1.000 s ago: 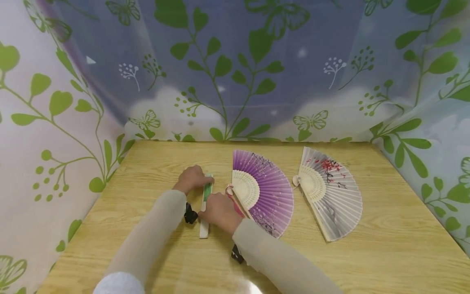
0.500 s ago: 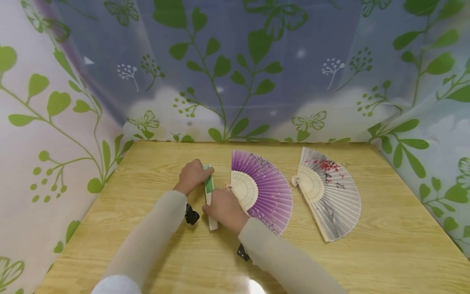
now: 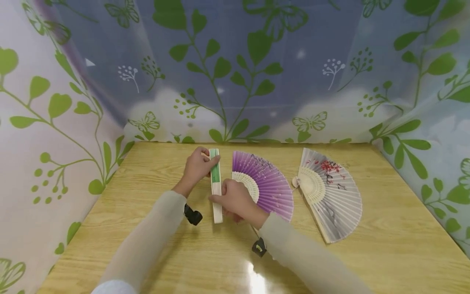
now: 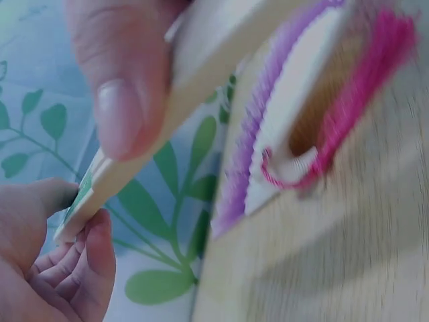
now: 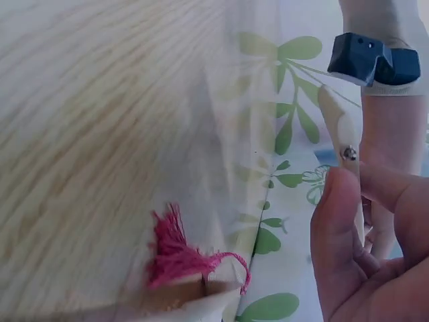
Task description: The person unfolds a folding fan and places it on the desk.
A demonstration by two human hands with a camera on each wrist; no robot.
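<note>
A folded hand fan [image 3: 217, 188] with green fabric toward its far end is held raised above the table, nearly upright in the head view. My left hand [image 3: 197, 165] pinches the green end between thumb and fingers. Lower down, my right hand [image 3: 238, 200] grips the pale wooden ribs, its thumb lying across them. In the right wrist view the metal pivot [image 5: 349, 153] shows just past the right thumb. Right behind that hand lies a spread purple fan [image 3: 271, 183], partly covered by it. Its pink tassel [image 4: 369, 87] shows in the left wrist view.
Farther right, a spread grey-white fan [image 3: 334, 196] with red blossoms lies on the wooden table [image 3: 396, 237]. Patterned cloth [image 3: 235, 81] with green leaves rises behind the table and at both sides. A black camera mount [image 3: 192, 214] sits on the left wrist.
Both hands have moved the folded fan up, away from the front edge, and slightly right. It has turned to show more of its green face. The two spread fans stay put.
</note>
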